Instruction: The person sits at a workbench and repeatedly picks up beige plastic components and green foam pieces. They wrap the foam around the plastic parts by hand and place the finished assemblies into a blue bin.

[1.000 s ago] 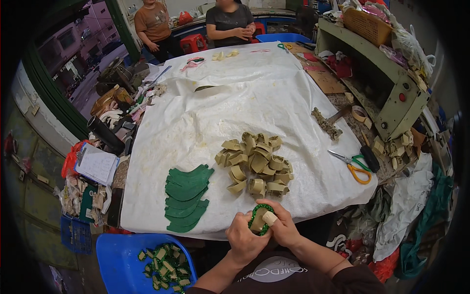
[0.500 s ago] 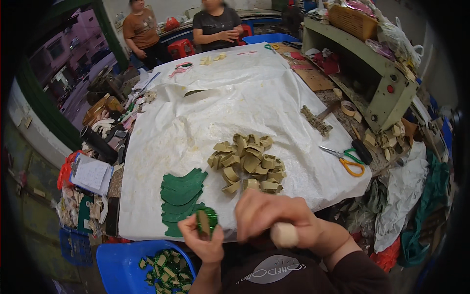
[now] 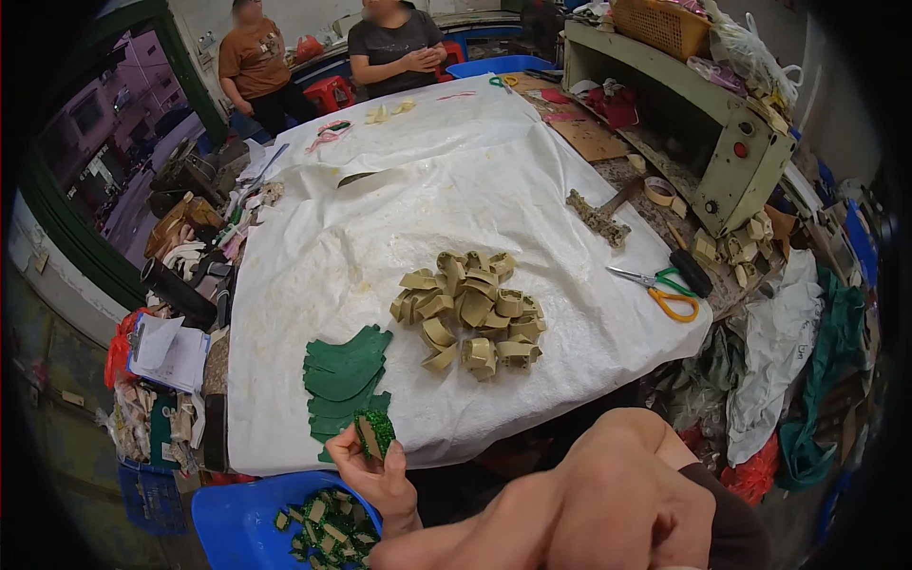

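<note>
My left hand (image 3: pixel 377 480), beside the lower left table edge, pinches a small block (image 3: pixel 374 434) with green glittery sides and a beige face. Close up at the lower right is my right hand (image 3: pixel 608 503), its fingers curled; whatever it holds is hidden in this view. Dark green curved sheets (image 3: pixel 347 370) lie overlapped on the white table cover, just beyond the left hand. A heap of curved beige pieces (image 3: pixel 475 309) rests to the right of them. Below the left hand, a blue tub (image 3: pixel 218 518) contains several green-and-beige blocks (image 3: pixel 328 532).
Scissors (image 3: pixel 655 285) with green and orange handles lie at the right edge, near a tape roll (image 3: pixel 657 191) and a green metal machine (image 3: pixel 684 104). A clipboard (image 3: pixel 169 353) and clutter line the left. Two people (image 3: pixel 255 57) are beyond the table.
My right hand has come up nearer and now looks much larger. The pale rounded handle end that stuck out of it is out of sight. The left hand still holds its block.
</note>
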A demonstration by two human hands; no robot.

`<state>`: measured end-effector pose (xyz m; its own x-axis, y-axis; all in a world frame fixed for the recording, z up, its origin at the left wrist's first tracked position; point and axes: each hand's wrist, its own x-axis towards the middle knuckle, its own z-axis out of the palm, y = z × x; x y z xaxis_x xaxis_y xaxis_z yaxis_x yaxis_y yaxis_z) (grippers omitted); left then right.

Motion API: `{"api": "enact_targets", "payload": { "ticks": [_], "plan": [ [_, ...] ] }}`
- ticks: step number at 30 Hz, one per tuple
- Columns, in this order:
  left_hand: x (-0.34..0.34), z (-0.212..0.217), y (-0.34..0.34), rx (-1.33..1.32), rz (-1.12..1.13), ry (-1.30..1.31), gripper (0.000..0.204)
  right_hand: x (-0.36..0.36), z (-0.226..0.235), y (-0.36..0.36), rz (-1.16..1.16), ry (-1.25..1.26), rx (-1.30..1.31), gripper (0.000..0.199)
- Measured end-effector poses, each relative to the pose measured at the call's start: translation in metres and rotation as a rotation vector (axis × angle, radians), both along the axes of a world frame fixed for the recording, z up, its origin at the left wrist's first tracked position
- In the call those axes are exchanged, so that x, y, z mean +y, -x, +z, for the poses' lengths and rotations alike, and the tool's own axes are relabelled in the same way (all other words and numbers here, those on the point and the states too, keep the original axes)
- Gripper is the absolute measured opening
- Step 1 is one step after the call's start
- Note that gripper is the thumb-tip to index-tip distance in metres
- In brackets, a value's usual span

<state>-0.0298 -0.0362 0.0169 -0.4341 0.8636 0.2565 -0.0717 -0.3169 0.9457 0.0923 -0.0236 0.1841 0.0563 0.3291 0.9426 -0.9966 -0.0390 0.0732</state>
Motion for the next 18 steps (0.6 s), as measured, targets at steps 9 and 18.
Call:
{"api": "enact_targets", "payload": {
  "ticks": [9,18],
  "plan": [
    [-0.006,-0.009,0.020,0.106,0.035,0.007,0.041,0.000,0.001,0.004,0.053,-0.002,-0.039,0.029],
    [-0.017,-0.019,0.053,0.152,0.212,0.072,0.041,-0.007,0.006,-0.008,0.183,0.107,-0.227,0.026]
  ]
}}
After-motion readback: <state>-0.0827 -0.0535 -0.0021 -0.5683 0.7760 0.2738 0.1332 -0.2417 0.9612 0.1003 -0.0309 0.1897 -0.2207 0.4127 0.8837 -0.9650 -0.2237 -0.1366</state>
